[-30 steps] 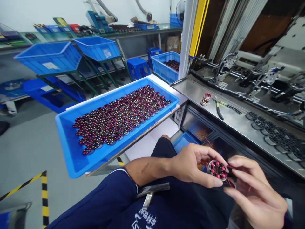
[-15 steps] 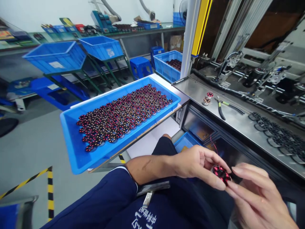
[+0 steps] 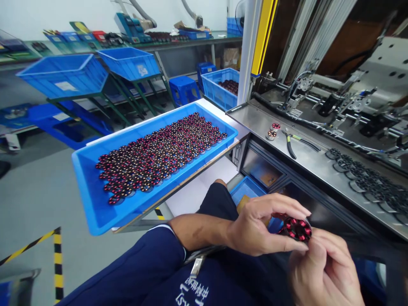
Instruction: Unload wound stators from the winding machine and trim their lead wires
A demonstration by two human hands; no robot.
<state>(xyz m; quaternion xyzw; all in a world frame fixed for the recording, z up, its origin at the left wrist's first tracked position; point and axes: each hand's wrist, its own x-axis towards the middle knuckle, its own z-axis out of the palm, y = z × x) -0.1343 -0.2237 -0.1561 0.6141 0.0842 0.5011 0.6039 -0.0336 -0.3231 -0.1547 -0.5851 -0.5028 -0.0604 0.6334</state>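
A motor stator (image 3: 297, 229) wound with red wire is gripped by its edge between the thumb and fingers of my left hand (image 3: 255, 225). Its coil face is turned up toward me. At the stator's right edge my right hand (image 3: 327, 270) is closed in a pinch, thumb against forefinger. What those fingertips hold, perhaps a wire end, is too small to make out. To the left, a blue tray (image 3: 84, 187) carries many similar stators (image 3: 165, 153), packed side by side in red and copper colours.
On the metal bench at right lie green-and-black cutters (image 3: 290, 144), a copper-wound stator (image 3: 270, 135), a red one (image 3: 275, 126) and rows of black ring-shaped parts (image 3: 360, 172). Machine fixtures (image 3: 328, 102) stand behind. A blue bin (image 3: 248, 189) sits below, beyond my knee.
The stator has turned so its red coils face up more. My right hand has gone from loosely spread fingers to a tight pinch at its edge. The view has shifted slightly.
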